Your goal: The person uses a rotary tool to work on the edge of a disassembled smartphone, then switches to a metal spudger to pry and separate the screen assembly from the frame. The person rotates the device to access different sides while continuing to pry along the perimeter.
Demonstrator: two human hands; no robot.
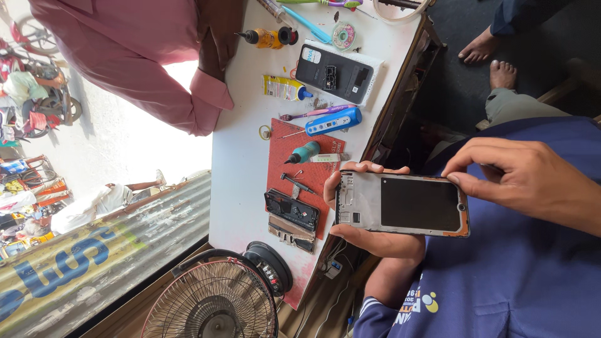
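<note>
You're holding an opened phone w/ its back cover off, over your lap just off the table edge, at about 3 o'clock from the red mat. Your left hand is gripping the phone from below, fingers curling over its far edge & thumb along the near edge. Your right hand is coming in from 3 o'clock, thumb & forefinger pinching at the phone's corner by the orange-edged end; the other fingers are curled, so that hand is closed on the phone too. The phone's dark battery panel is facing up, w/ the grey frame showing at the end nearest the table.

On the mat, a teal-handled screwdriver is lying at 12 o'clock from a dark camera-side phone part, w/ tweezers between them. A blue tool & a purple toothbrush are lying at the mat's 12 o'clock edge. Farther along at 12 o'clock, a black phone back cover is resting on a white box, a yellow glue tube beside it at 9 o'clock, and a small yellow bottle beyond.

A person in a pink shirt is leaning on the table at 10 o'clock. A fan is standing at 6 o'clock.
</note>
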